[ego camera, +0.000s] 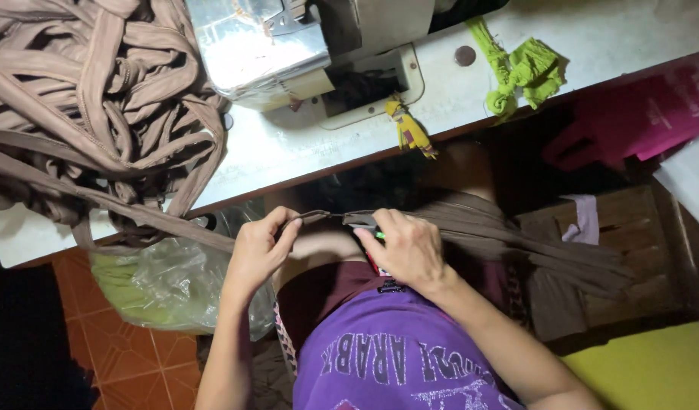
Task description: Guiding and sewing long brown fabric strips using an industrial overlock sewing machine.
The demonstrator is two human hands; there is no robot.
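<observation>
White sewing table (289, 144) fills the top half, its machine (289, 45) at 12 o'clock. Big heap of brown fabric strips (84, 106) at 10 o'clock, piled on the table end and spilling over the edge — reads as one stack, though finished or waiting I cannot tell. Second bundle of brown pieces (547, 258) hangs at 3 o'clock over a wooden crate (630, 228).

Clear plastic bag (175, 281) with something green inside sits at 8 o'clock on the orange tiles. Green scrap (520, 72) at 1 o'clock on the table, small yellow scrap (410, 129) at the table edge near centre.

Centre, just below the table edge: one brown strip (327, 217) stretched between both hands. Left hand (257, 250) pinches its end, fingers closed on the cloth. Right hand (406, 247) is clamped over the other part, with a small green-handled tool (snips, probably) tucked under the fingers.

Progress, judged — mid-batch: one strip in hand, plenty on both sides.
</observation>
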